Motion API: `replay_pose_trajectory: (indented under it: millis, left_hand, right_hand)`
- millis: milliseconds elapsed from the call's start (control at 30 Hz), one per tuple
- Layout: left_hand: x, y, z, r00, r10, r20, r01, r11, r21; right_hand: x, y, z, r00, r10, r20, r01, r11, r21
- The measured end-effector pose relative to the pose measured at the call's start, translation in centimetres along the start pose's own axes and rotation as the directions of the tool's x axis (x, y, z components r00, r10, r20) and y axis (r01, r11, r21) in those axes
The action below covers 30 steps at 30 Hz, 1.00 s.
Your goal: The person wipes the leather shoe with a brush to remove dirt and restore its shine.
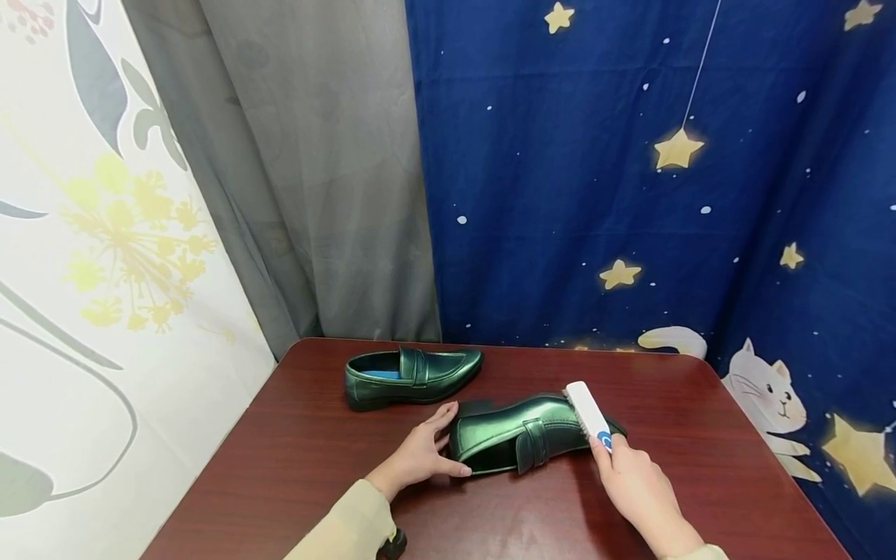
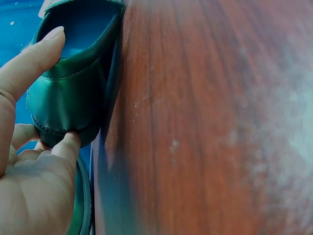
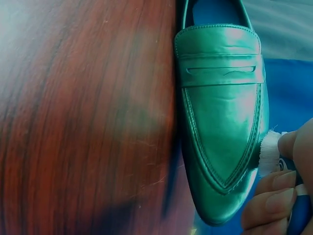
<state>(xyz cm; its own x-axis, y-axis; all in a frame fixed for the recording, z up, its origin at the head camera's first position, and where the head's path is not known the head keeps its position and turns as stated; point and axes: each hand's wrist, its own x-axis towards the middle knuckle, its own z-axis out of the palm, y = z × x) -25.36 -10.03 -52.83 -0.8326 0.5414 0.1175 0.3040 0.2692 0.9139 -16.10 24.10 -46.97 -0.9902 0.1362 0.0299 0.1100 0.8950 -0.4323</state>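
Note:
A shiny green loafer (image 1: 504,428) lies tipped on its side on the table, its opening turned toward me and its toe to the right. My left hand (image 1: 418,453) holds it by the heel; in the left wrist view the thumb is at the collar and the fingers are against the heel (image 2: 66,105). My right hand (image 1: 638,486) grips the handle of a white brush (image 1: 586,408). The pale bristles (image 3: 268,152) meet the upper's side near the toe. Most of the handle is hidden in that hand.
Behind the held loafer stands its green mate (image 1: 444,372), upright, with a blue insole. The reddish-brown table (image 1: 700,451) has rounded far corners. Grey (image 1: 336,155) and blue star-patterned (image 1: 560,194) curtains hang past its far edge. A small dark object (image 1: 393,543) shows beside my left sleeve.

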Motion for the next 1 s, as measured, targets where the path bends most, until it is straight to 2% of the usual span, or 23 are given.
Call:
replay_pose_trajectory:
  millis: [200, 500, 1000]
  left_hand:
    - [-0.1, 0.1, 0.0, 1.000, -0.002, -0.001, 0.002, 1.000, 0.000]
    - [-0.1, 0.1, 0.1, 1.000, 0.003, -0.001, -0.003, 1.000, -0.002]
    - [-0.1, 0.2, 0.1, 1.000, 0.004, -0.004, -0.004, 1.000, -0.009]
  right_hand:
    - [0.1, -0.8, 0.0, 0.998, -0.041, -0.039, 0.040, 0.999, -0.018]
    - [0.5, -2.3, 0.3, 0.998, -0.051, 0.021, 0.052, 0.998, -0.019]
    - [0.5, -4.7, 0.9, 0.995, -0.103, 0.009, 0.103, 0.994, -0.041]
